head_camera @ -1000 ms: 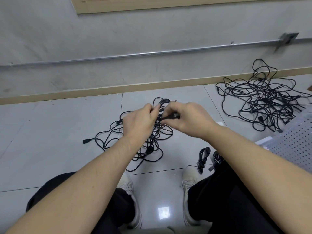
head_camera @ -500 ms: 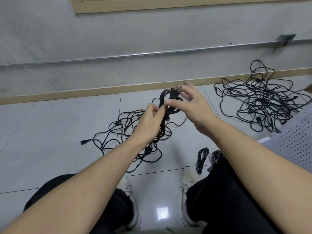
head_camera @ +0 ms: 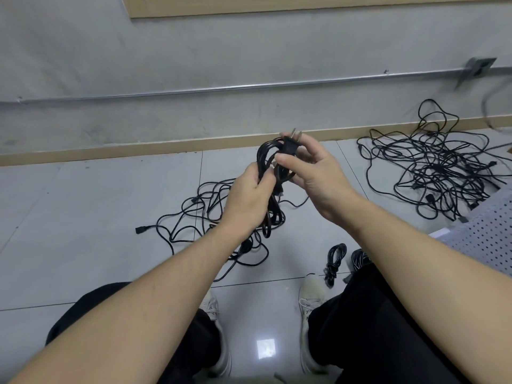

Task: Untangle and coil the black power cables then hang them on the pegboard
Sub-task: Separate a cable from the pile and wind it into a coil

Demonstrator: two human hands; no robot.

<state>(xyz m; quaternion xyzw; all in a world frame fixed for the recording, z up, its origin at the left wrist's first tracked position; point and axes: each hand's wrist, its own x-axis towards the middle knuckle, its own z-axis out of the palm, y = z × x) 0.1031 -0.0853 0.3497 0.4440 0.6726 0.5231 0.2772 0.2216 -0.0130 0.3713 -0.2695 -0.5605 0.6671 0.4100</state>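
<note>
Hands are meeting at the centre of the frame: the left hand [head_camera: 249, 199] is gripping a half-wound coil of black cable [head_camera: 273, 189], while the right hand [head_camera: 313, 178] is pinching its plug [head_camera: 291, 145] between thumb and fingers. Loose cable [head_camera: 194, 217] is trailing on the tiled floor [head_camera: 83, 217] below, a larger tangle [head_camera: 443, 167] is lying at the right, and the pegboard [head_camera: 487, 231] is showing at the right edge.

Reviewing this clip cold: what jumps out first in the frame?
At centre, the left hand grips a half-wound black cable coil while the right hand pinches its plug. A big tangled cable heap sprawls on the floor at far right, near the pegboard.
</note>
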